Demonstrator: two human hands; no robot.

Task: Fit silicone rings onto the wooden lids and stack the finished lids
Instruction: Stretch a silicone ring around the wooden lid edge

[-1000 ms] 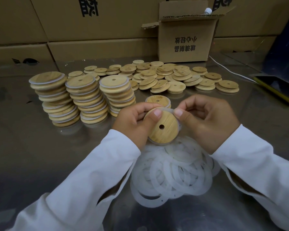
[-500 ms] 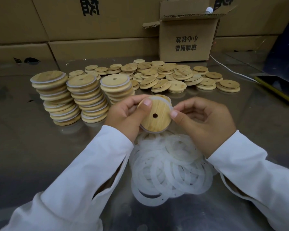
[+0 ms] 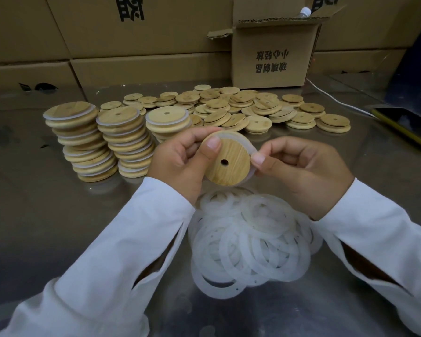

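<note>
View: head, looking forward and down.
Surface: shiny grey metal, reflective, carries everything.
Room: wall of brown cartons along the far edge; open carton stands far right of centre.
Left grip: closed round the wooden lid, thumb on its face, lid tilted and raised at centre.
Right grip: pinches the silicone ring at the lid's right rim.
Ring pile: loose, near, below both hands.
Finished stacks: three, left.
Bare lids: scattered far, centre to right.
Right edge: white cable; dark flat device, yellow-edged.
</note>
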